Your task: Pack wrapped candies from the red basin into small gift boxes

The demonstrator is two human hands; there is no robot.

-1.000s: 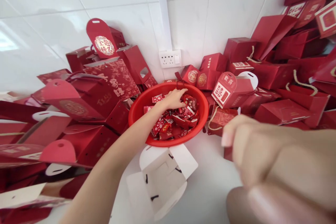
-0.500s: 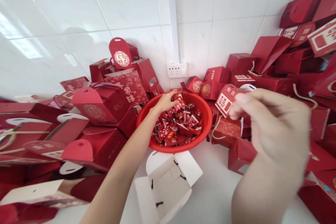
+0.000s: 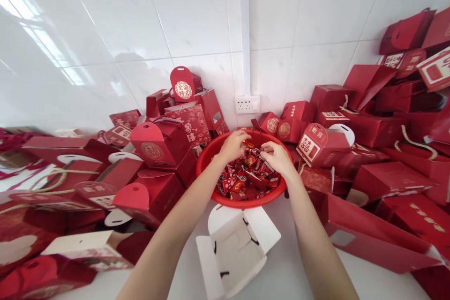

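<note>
A round red plastic basin (image 3: 206, 164) holds a heap of small wrapped candies (image 3: 242, 183), mostly red with some gold. Over the left rear part of the heap, my left hand (image 3: 232, 146) is closed, its fingers curled down; what lies under the fingertips is hidden. My right hand (image 3: 277, 157) reaches in from the right, thumb and fingers pinched at a small dark red wrapped candy. In front of the basin stands an open box (image 3: 239, 255), white inside, its flaps spread and black cord ends showing within.
Red gift boxes (image 3: 160, 143) crowd the left side, some stacked. More red boxes (image 3: 378, 225) pile up on the right, some with rope handles. Behind the basin is a white tiled wall with a socket panel (image 3: 247, 104). The grey-white tabletop (image 3: 281, 262) shows around the open box.
My right hand has come down from its raised place at the right into the basin, beside my left hand. My left hand stays over the candies. The view has shifted slightly.
</note>
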